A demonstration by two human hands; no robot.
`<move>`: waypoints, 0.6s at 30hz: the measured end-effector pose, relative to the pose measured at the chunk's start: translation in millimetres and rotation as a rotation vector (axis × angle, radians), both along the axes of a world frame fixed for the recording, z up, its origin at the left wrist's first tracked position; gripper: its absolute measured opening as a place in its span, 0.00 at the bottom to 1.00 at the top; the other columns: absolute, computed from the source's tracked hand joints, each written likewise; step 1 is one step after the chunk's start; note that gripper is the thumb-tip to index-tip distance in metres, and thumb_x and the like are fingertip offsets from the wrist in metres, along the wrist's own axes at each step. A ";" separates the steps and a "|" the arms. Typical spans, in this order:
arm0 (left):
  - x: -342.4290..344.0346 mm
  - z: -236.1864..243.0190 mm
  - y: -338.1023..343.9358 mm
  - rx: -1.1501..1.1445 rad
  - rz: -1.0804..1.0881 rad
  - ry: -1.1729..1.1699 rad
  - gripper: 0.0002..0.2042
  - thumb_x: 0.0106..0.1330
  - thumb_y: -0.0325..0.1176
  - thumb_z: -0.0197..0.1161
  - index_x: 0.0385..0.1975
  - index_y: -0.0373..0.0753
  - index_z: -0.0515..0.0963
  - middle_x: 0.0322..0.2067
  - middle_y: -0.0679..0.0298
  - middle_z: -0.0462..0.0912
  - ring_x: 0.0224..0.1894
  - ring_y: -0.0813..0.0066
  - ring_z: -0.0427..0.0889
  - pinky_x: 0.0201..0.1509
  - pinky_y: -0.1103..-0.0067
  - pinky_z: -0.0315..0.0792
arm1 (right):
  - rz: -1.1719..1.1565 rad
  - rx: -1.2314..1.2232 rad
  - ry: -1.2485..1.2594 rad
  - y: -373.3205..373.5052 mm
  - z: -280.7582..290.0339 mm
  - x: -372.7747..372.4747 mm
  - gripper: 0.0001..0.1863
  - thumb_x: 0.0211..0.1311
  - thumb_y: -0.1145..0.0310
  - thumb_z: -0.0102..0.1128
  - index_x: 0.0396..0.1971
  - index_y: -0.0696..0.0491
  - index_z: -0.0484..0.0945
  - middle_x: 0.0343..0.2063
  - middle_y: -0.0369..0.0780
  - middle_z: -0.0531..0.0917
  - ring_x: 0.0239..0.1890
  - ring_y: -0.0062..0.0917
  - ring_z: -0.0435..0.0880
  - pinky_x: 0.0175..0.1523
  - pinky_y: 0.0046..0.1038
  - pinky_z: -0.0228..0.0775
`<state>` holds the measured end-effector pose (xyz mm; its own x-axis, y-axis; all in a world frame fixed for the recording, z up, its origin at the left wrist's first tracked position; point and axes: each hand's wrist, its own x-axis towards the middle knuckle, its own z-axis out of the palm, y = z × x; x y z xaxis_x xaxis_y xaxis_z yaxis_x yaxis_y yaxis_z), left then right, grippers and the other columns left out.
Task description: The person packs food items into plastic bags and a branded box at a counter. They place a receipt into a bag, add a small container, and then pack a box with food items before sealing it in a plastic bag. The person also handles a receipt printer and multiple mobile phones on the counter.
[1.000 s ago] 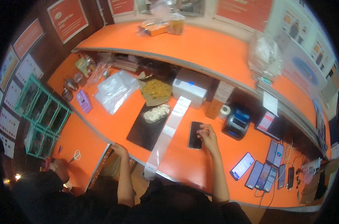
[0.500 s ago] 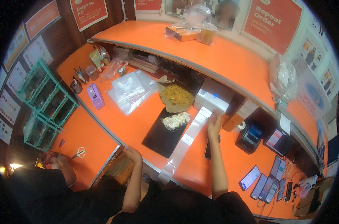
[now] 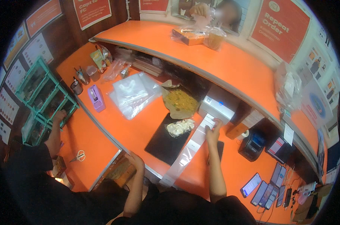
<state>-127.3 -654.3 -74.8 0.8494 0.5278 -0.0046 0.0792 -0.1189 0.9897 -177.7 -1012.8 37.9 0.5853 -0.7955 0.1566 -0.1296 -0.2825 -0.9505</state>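
My right hand (image 3: 212,132) is at the right edge of a long strip of clear and white labels (image 3: 194,144), thumb and fingers apart, touching it close to the printer's slot. The strip runs out of a white label printer (image 3: 217,108) down over the counter's front edge. My left hand (image 3: 136,162) rests at the counter edge, fingers stretched out, with nothing visible in it. Between the hands lies a black tablet-like slab (image 3: 160,144) with a clear packet of white pieces (image 3: 180,128) on it. Behind that, yellow-brown food (image 3: 181,101) sits on open brown paper.
Clear plastic bags (image 3: 134,93) and a purple tape dispenser (image 3: 96,98) lie left. A co-worker's hand (image 3: 59,116) is at the green rack (image 3: 46,97); scissors (image 3: 78,156) lie nearby. Several phones (image 3: 267,193) are at right. Beyond the raised shelf, another person's hand (image 3: 200,9) holds a bag.
My right hand has come down from beside the printer onto the label strip. The co-worker's hand has reached up to the rack. A hand has appeared at the bag on the far shelf.
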 end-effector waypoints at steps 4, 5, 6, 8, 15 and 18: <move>1.4 -13.8 1.1 -0.019 0.016 -0.020 0.27 0.77 0.50 0.41 0.57 0.26 0.61 0.49 0.42 0.73 0.54 0.50 0.73 0.59 0.64 0.64 | 0.062 0.112 -0.046 9.1 10.1 -11.7 0.30 0.52 0.82 0.62 0.53 0.47 0.61 0.47 0.45 0.76 0.47 0.37 0.81 0.55 0.36 0.70; 1.7 -16.0 1.5 -0.027 0.042 -0.037 0.27 0.77 0.49 0.42 0.57 0.26 0.61 0.50 0.41 0.73 0.54 0.50 0.73 0.60 0.64 0.64 | 0.093 0.195 -0.071 14.7 9.8 -16.0 0.31 0.51 0.83 0.63 0.53 0.47 0.61 0.47 0.44 0.76 0.47 0.36 0.80 0.55 0.35 0.70; 2.5 -17.2 1.8 -0.051 0.033 -0.041 0.27 0.77 0.49 0.42 0.57 0.26 0.61 0.50 0.41 0.72 0.55 0.50 0.72 0.60 0.65 0.63 | 0.141 0.276 -0.133 22.7 7.8 -21.2 0.32 0.49 0.83 0.64 0.53 0.47 0.61 0.47 0.43 0.75 0.48 0.35 0.79 0.55 0.33 0.70; 2.5 -16.3 2.4 -0.076 0.009 -0.040 0.29 0.76 0.50 0.43 0.59 0.24 0.59 0.54 0.38 0.68 0.57 0.47 0.69 0.62 0.63 0.61 | 0.228 0.244 -0.174 41.7 2.9 -32.8 0.34 0.47 0.85 0.66 0.53 0.48 0.62 0.47 0.41 0.73 0.49 0.33 0.77 0.55 0.31 0.71; -17.0 24.9 -17.8 0.872 0.015 0.227 0.38 0.72 0.53 0.46 0.62 0.19 0.47 0.60 0.33 0.53 0.61 0.41 0.58 0.63 0.59 0.58 | 0.565 0.167 -0.016 136.3 13.2 -95.0 0.38 0.47 0.88 0.65 0.58 0.49 0.62 0.50 0.38 0.68 0.52 0.27 0.72 0.52 0.27 0.70; -33.6 60.4 -47.3 0.396 -0.629 -0.311 0.26 0.71 0.41 0.54 0.61 0.27 0.63 0.53 0.48 0.70 0.54 0.56 0.70 0.61 0.67 0.62 | 0.662 0.248 0.122 157.4 37.0 -116.3 0.37 0.49 0.86 0.65 0.59 0.48 0.60 0.51 0.39 0.67 0.51 0.27 0.73 0.50 0.28 0.71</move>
<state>-161.0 -701.7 -14.4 0.9197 -0.1365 0.3682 -0.3913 -0.3959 0.8307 -294.0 -855.5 74.9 0.9591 -0.2714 -0.0802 -0.1153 -0.1159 -0.9866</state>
